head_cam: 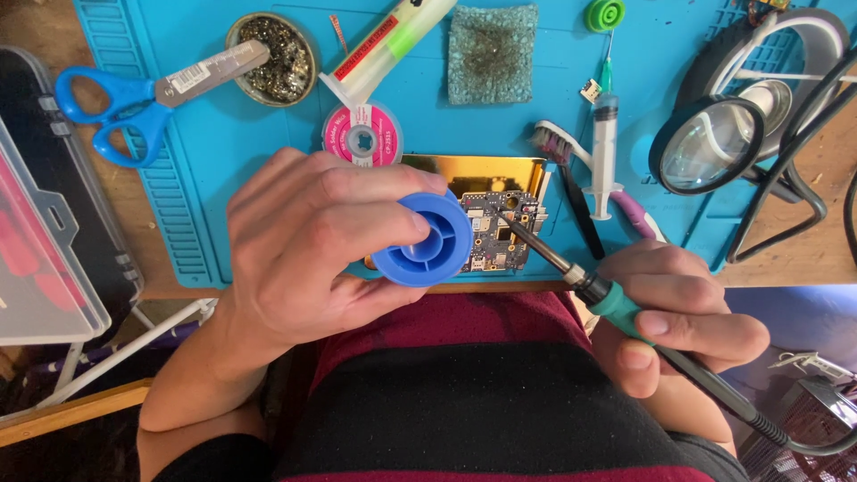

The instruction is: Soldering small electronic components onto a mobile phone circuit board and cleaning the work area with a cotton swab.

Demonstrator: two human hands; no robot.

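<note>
My left hand point(308, 245) grips a blue plastic spool point(427, 241), held just above the near edge of the blue work mat point(214, 134). Gripped in my right hand point(683, 312) is a soldering iron point(607, 299) with a teal collar and black cable; its metal tip rests on a small dark circuit board point(504, 236). The board sits on a shiny gold plate point(478, 171). The spool hides the board's left part.
On the mat lie blue-handled scissors point(134, 103), a round tin of brass wool point(275, 55), a pink wick reel point(362, 136), a white tube point(388, 45), a green sponge point(492, 52), a syringe point(604, 147) and a toothbrush point(571, 156). A magnifier on a black stand point(710, 143) stands right; a clear plastic case point(45, 250) left.
</note>
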